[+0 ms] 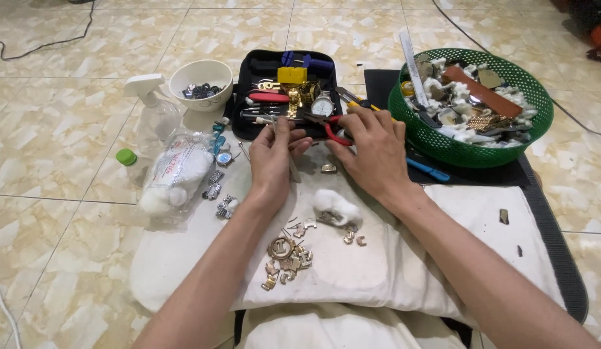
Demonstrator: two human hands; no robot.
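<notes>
Head cam, looking down. The left hand is pinching a thin silver strip, probably a watch band piece, fingers closed around its upper end just in front of the black tool case. The right hand is sitting right beside it, fingers curled on the red-handled pliers, whose nose is pointing toward the left hand. How tightly it's gripping them, I can't tell.

Everything else relative to that tool case: it's lying open with a white-dial watch, a yellow block and screwdrivers inside. A white bowl of small dark parts is sitting just left of it, with a clear spray bottle further left. The green basket full of watch bits is sitting to its right, rim close to the right hand's knuckles, so it's tight on that side.

Nearer the person than the case, a white cloth is covering the lap, with gold band links piled near its left edge and a cotton wad between the forearms. A bag of cotton is lying off the cloth's left edge. The cloth's right half is mostly bare, plenty of elbow room.
</notes>
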